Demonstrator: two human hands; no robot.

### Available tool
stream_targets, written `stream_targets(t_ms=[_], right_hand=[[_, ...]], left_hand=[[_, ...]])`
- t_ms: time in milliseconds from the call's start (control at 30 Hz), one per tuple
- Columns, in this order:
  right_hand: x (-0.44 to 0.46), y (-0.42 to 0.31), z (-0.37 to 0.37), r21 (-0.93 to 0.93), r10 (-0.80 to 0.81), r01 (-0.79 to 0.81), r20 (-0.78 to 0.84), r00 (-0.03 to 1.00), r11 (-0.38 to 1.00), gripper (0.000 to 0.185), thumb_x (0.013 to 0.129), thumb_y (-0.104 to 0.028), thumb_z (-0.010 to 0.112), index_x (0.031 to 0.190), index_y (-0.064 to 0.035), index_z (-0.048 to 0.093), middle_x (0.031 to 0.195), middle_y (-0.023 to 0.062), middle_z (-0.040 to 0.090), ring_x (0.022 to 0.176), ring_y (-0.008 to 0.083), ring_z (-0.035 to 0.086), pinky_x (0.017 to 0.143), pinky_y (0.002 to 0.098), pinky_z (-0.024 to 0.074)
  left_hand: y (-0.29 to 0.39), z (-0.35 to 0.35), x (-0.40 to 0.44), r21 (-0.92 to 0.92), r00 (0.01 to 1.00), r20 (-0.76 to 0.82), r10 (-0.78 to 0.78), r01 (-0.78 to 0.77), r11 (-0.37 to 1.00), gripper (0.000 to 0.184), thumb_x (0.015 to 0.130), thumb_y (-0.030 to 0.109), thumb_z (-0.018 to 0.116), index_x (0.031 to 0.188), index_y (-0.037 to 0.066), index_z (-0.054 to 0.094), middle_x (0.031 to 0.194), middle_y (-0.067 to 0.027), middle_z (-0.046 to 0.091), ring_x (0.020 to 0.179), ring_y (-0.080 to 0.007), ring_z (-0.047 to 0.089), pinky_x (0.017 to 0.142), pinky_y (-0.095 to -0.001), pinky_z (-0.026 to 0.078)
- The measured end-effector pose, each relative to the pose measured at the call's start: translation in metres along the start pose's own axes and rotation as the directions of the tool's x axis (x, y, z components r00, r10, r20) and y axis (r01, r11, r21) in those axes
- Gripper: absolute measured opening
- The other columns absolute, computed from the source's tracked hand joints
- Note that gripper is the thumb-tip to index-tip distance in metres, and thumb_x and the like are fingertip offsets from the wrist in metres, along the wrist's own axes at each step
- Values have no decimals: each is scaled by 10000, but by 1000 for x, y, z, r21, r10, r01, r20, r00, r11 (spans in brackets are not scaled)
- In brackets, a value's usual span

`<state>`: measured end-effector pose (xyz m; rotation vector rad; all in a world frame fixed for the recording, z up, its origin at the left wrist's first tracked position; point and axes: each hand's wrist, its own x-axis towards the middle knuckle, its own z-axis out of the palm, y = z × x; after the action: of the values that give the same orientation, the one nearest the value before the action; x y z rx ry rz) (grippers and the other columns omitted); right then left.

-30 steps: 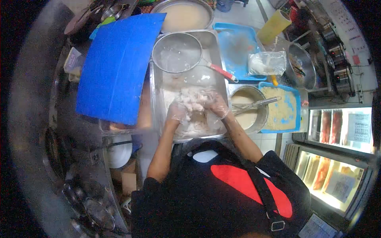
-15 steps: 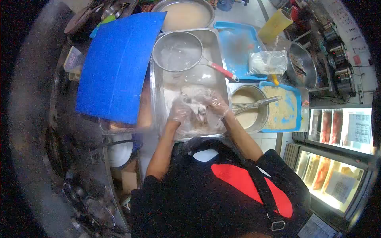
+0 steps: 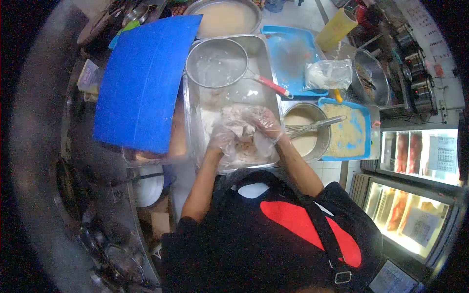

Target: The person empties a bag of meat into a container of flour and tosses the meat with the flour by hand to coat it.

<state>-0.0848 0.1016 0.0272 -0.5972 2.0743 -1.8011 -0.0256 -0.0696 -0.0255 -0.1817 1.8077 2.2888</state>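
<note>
My left hand (image 3: 223, 138) and my right hand (image 3: 266, 124), both in clear plastic gloves, are low over a deep metal tray (image 3: 192, 117) dusted with white powder like flour. Between them they grip a floured piece of food (image 3: 238, 122); the coating hides its exact kind. More coated pieces (image 3: 245, 149) lie in the powder just below my fingers. A round sieve (image 3: 217, 63) with a red handle rests across the tray's far end. To the right of my right hand stands a metal pot (image 3: 326, 139) of pale batter, a whisk (image 3: 317, 126) leaning in it.
A large blue board (image 3: 141, 88) covers the left side. Beyond the tray sits a basin (image 3: 227, 22) of cloudy liquid. On the right are a blue tray (image 3: 288, 53), a bag of white powder (image 3: 328, 74), a steel bowl (image 3: 371, 80) and a blue tray of crumbs (image 3: 347, 127).
Both hands have stayed over the same part of the tray, their fingers shifting slightly on the floured piece. The pieces below show more plainly now.
</note>
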Motion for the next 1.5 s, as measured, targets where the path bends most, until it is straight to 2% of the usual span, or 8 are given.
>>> stream_targets(t_ms=[200, 367, 500, 633, 833, 1067, 1167, 1500], right_hand=[[1, 5, -12, -308, 321, -302, 13, 947, 902, 335, 674, -254, 614, 869, 11, 552, 812, 130, 579, 738, 228, 535, 654, 320, 419], [-5, 89, 9, -472, -214, 162, -58, 975, 867, 345, 653, -265, 613, 863, 1, 550, 778, 150, 572, 739, 300, 536, 658, 347, 421], [-1, 20, 15, -160, 17, -17, -1, 1000, 987, 258, 673, -169, 573, 860, 6, 542, 770, 140, 567, 733, 249, 541, 672, 321, 424], [-6, 30, 11, 108, 79, -73, -52, 996, 991, 180, 670, -111, 563, 816, -6, 545, 724, 104, 553, 674, 184, 516, 619, 307, 413], [-3, 39, -12, -82, 80, -86, -69, 994, 993, 214, 686, -143, 570, 852, -16, 527, 789, 96, 540, 678, 146, 482, 596, 281, 397], [-3, 4, -13, -107, 109, -114, -48, 993, 988, 229, 683, -179, 577, 848, -24, 544, 784, 109, 561, 704, 189, 521, 644, 301, 408], [-7, -32, -1, -396, -84, 59, -45, 995, 916, 250, 676, -210, 578, 843, -25, 552, 799, 124, 570, 722, 207, 539, 655, 316, 416], [-4, -7, 21, -12, 62, -63, -81, 995, 998, 196, 665, -175, 588, 738, 4, 559, 665, 104, 569, 631, 162, 528, 590, 305, 418]], left_hand=[[1, -4, -12, -76, 973, -184, 140, -156, 985, 244, 680, -8, 485, 921, -40, 502, 817, -72, 555, 717, -151, 542, 634, -232, 460], [22, 5, -9, 99, 949, -292, -117, 152, 983, 212, 658, 6, 510, 868, -8, 534, 792, -55, 566, 706, -123, 537, 619, -240, 439], [23, 17, -7, 15, 946, -295, 134, -135, 991, 227, 631, -6, 511, 857, -5, 531, 711, -41, 547, 610, -125, 518, 523, -232, 416], [11, 3, -7, 79, 930, -367, 25, 4, 997, 162, 656, -7, 501, 815, 7, 531, 662, -34, 529, 592, -126, 514, 515, -233, 417], [-38, -35, -4, -244, 920, -383, -80, -17, 970, 133, 671, 27, 527, 804, 19, 528, 650, -32, 524, 555, -107, 503, 459, -237, 417], [15, -15, -18, 446, 939, -195, 285, -174, 878, 103, 698, 19, 512, 797, 37, 536, 665, -35, 527, 601, -112, 519, 489, -256, 453], [-34, -33, -7, -449, 972, -230, 51, -152, 880, 47, 681, 25, 538, 726, 32, 549, 632, -36, 527, 588, -105, 521, 485, -246, 446], [-18, -19, -3, 71, 885, -457, -91, 138, 988, 23, 648, -8, 539, 659, 12, 542, 528, -20, 499, 452, -100, 486, 365, -248, 368]])
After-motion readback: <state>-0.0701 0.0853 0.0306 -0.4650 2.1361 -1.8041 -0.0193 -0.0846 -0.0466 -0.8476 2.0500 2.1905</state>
